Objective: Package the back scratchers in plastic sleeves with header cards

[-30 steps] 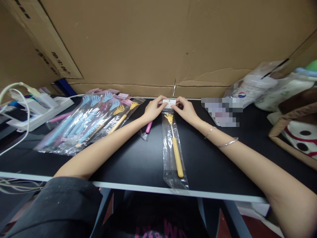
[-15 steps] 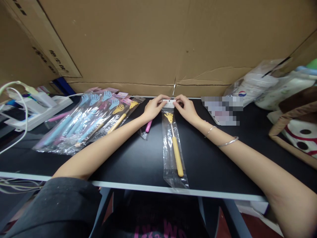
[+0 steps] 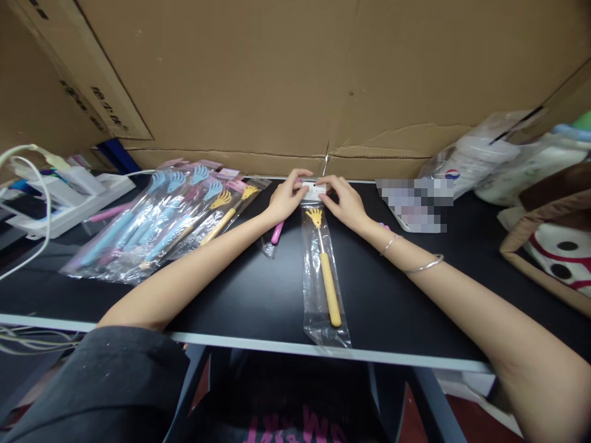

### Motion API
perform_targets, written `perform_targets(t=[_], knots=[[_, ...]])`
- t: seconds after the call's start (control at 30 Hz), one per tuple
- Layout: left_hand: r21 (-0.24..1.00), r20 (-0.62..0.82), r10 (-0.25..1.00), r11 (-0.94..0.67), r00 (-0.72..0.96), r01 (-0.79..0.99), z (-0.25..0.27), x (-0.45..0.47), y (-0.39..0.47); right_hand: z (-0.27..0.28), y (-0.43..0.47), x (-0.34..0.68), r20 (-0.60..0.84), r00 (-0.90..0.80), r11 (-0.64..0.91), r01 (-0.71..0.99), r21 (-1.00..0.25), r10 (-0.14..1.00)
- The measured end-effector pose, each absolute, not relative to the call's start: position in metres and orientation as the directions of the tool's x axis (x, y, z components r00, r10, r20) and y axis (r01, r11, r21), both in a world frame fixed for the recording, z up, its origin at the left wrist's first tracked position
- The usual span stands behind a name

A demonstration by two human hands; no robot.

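Observation:
A yellow back scratcher (image 3: 329, 283) lies in a clear plastic bag (image 3: 312, 311) on the black table, its claw end pointing away from me. Across the top of the bag is a white header card (image 3: 314, 192). My left hand (image 3: 284, 200) pinches the card's left edge, thumb in front. On the opposite edge, my right hand (image 3: 346, 203) closes on it with thumb and curled fingers. A pink handle (image 3: 277, 232) in plastic shows below my left hand; its upper part is hidden.
At left lie several bagged back scratchers (image 3: 161, 215), blue and yellow, with a white power strip (image 3: 69, 209) beyond them. A phone with a blurred patch (image 3: 410, 209), a bagged cup (image 3: 480, 161) and a cloth bag (image 3: 554, 246) stand right. Cardboard (image 3: 258, 80) walls the back.
Both hands still hold the header card. The fingers have shifted slightly, with my left index finger raised a little higher. The bagged back scratcher has stayed nearly in place.

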State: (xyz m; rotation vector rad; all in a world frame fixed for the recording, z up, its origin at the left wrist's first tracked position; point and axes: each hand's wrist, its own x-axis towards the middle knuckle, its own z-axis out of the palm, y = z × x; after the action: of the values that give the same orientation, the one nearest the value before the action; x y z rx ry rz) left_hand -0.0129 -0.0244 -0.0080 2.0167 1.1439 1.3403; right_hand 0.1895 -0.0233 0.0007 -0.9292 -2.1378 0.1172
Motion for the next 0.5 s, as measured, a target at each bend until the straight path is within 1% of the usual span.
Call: perform_targets(t=[0.2, 0.5], knots=[[0.759, 0.503, 0.843, -0.537, 0.191, 0.369, -0.0094, -0.0148, -0.0226, 0.0005, -0.0217, 0.1893, 0.605, -0.469, 0.744, 0.568, -0.351, 0.644], [0.765, 0.512, 0.83, -0.557, 0.219, 0.322, -0.0093, -0.0151, -0.0212, -0.0015, -0.0156, 0.1909, 0.613, -0.435, 0.742, 0.504, -0.441, 0.66]])
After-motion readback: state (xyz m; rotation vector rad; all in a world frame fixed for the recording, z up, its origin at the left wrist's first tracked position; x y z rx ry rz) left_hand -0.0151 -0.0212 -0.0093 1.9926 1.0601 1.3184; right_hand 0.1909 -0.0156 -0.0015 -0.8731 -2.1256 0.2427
